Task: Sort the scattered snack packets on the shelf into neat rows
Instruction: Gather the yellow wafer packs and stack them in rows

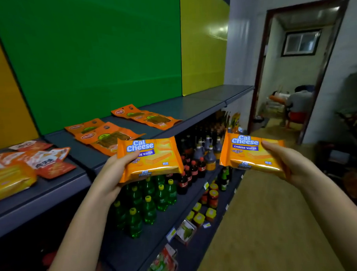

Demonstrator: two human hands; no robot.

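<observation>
Where the top shelf (192, 108) runs off to the left of the left-hand fingers, yellow packets (9, 179) and red-and-white packets (50, 161) lie in a loose overlapping heap, not in rows. Closer in, just up-left of the left thumb: near pair of orange packets (100, 134), flat, overlapping. Further back, above the fingers: far pair of orange packets (146, 116), also flat and overlapping.

Left hand (113, 173): grasping the left Cal Cheese packet (154, 157) by its left end. The thumb is on the printed face and the other fingers are hidden behind. The packet is in the air, off the shelf, just in front of its edge, face up.

Below those fingers, on the lower shelf: green bottles (149, 200), with dark cola bottles (191, 171) to their right.

Right Cal Cheese packet (250, 152): same orientation, well apart from the left one, also off the shelf. Right hand (287, 161) clasps its right end, thumb across the face, remaining fingers out of sight behind.

Beyond the right fingers: open doorway (293, 69), seated person (299, 103) inside, back turned.
</observation>
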